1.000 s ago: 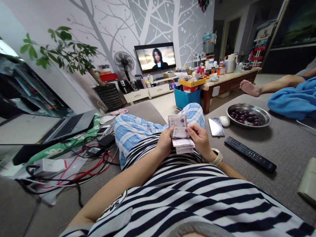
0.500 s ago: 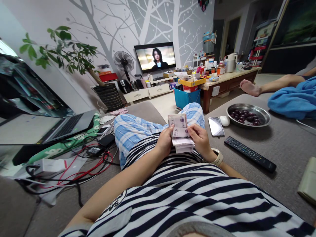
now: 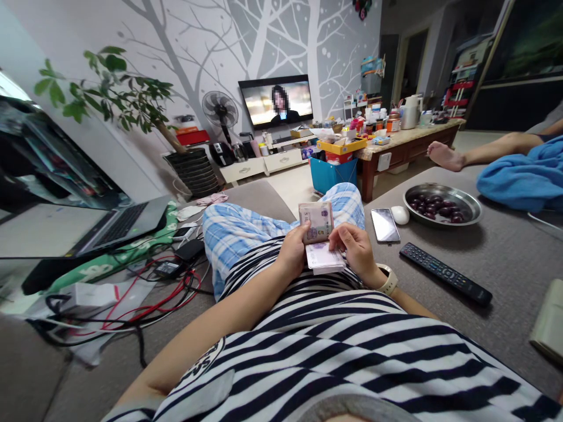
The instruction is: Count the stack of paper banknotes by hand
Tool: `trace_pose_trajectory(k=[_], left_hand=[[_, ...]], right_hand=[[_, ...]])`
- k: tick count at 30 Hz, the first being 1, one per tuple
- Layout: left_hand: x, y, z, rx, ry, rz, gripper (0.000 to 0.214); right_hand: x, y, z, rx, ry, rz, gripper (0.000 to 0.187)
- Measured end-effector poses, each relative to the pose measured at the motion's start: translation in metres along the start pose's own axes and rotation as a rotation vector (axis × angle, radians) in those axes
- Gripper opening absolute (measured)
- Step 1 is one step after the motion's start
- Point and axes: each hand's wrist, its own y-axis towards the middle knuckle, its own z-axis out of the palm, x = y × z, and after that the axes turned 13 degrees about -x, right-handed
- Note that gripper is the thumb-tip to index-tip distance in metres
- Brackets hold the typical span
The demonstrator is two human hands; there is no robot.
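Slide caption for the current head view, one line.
Left hand grips a wad of banknotes, right hand touching them; a remote control and metal bowl lie to the right.

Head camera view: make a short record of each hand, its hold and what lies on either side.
Left hand: grips pale purple paper banknotes by their left side
Right hand: thumb and fingers at the banknotes' right side
Banknotes: upper part raised, showing a 5; lower part toward the body
Right side: rectangular phone with pale screen; long black remote control; round silver metal bowl of dark oval fruits
Left side: open grey laptop
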Motion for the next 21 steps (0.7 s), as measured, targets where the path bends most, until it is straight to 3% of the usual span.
trace_pose_trajectory(k=[8, 21], left_hand=[[-0.0002, -0.0021, -0.0017, 0.019, 0.014, 0.005, 0.025], [0.0039, 0.0009, -0.0023, -0.002, 0.006, 0.016, 0.02]], right_hand=[[-0.0058, 0.006, -0.0013, -0.149, -0.082, 0.037, 0.044], [-0.0078, 0.0078, 0.0001, -0.127, -0.129, 0.03, 0.047]])
